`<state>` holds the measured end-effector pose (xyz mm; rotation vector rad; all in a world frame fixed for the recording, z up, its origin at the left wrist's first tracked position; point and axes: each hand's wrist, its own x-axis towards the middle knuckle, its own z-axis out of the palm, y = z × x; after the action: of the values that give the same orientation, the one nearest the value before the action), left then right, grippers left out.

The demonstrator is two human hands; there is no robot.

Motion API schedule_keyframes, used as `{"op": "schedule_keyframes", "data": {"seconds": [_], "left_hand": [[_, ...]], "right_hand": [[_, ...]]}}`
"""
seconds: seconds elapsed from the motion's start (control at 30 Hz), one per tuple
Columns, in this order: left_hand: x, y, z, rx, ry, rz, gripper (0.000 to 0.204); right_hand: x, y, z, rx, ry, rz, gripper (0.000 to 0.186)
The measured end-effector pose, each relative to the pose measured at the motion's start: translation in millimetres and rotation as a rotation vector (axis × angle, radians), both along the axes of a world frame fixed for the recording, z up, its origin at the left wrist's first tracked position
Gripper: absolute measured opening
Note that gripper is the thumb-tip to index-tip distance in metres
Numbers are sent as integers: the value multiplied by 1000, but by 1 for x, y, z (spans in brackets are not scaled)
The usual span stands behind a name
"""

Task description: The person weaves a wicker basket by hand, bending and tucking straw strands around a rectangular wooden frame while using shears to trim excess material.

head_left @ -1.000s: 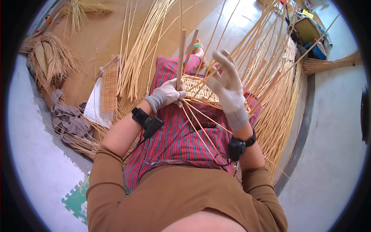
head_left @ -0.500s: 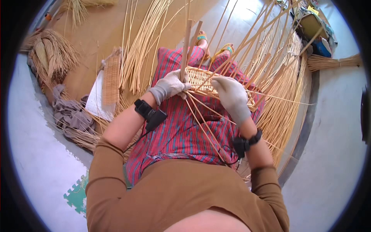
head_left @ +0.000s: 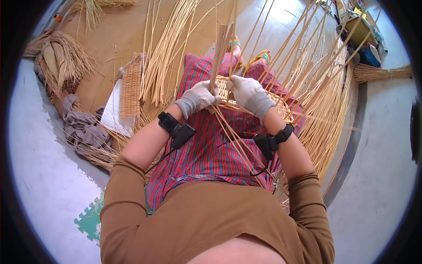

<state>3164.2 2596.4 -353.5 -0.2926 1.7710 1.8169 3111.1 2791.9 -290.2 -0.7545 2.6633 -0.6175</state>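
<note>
Weaving is underway: left hand (head_left: 200,97) clenched around 1 upright cane (head_left: 217,57), right hand (head_left: 248,93) pressing fingers onto the basket (head_left: 281,103). Threading that cane probably needs steady tension.

Both gloved hands meet at twelve o'clock: left hand (head_left: 200,96) apparently clenched, right hand (head_left: 249,93) curled, forearms converging.
</note>
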Motion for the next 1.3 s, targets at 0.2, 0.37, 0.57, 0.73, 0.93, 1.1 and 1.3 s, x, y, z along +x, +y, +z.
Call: {"op": "schedule_keyframes", "data": {"seconds": [0.2,0.37,0.57,0.73,0.93,1.1,1.3], "left_hand": [[2,3,4,92,56,34,32],[14,17,2,-323,297,129,47],[15,20,-8,-452,343,120,56],[15,23,-2,-394,295,121,51],[19,27,0,-469,331,154,52],[35,33,5,-672,486,240,56],[29,57,5,-802,415,193,63]], "right_hand": [[-2,-12,-1,156,-2,18,36],[50,14,57,4,-208,32,43],[58,82,57,376,-157,290,23],[29,95,39,141,408,-229,29],[53,82,10,30,429,-613,38],[35,65,-2,-750,-33,-658,48],[-43,-9,-64,-370,520,-453,79]]}}
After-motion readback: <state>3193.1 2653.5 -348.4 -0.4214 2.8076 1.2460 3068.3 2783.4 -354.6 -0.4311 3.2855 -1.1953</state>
